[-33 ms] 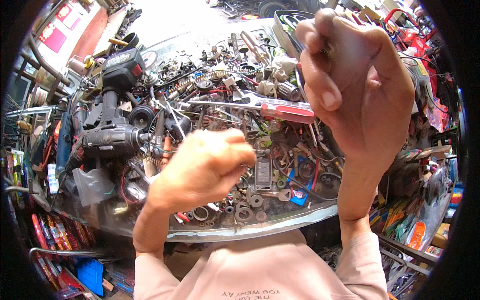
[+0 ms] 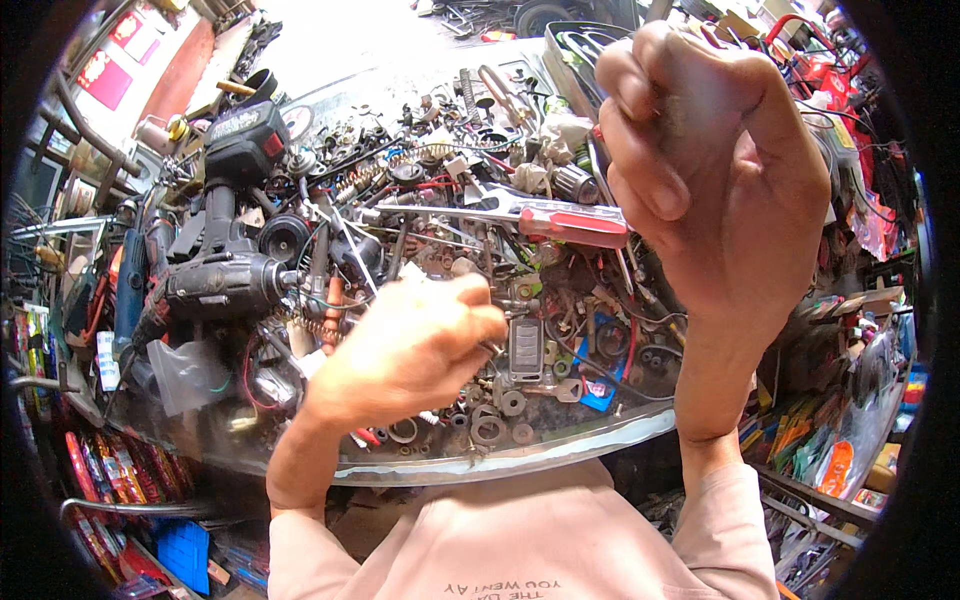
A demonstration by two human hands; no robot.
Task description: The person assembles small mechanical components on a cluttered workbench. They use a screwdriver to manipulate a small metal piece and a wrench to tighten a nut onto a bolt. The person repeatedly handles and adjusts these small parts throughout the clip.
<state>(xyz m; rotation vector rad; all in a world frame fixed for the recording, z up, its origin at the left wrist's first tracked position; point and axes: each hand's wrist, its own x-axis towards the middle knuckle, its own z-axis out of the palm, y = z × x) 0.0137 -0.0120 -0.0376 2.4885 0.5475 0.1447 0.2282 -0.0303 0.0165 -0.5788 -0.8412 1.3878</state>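
Observation:
My left hand hangs low over the front of a cluttered workbench, slightly blurred, its fingers curled in. Whatever sits between its fingertips is hidden. Just right of it lies a dark grey key fob, apart from the hand. Raised close to the camera, my right hand is closed, palm side showing, fingertips drawn together. Nothing can be made out within it. A screwdriver with a red and clear handle rests on the pile between the hands. Washers and rings lie below the left hand.
A black cordless impact wrench lies at the left, beside a clear plastic bag. Springs, bolts and wires are heaped across the bench, whose curved front edge lies near my body. Packed shelves stand at the right.
My left hand has shifted slightly right and down over the parts. My right hand has dropped a touch, its fingers still closed. The bench items stay where they were.

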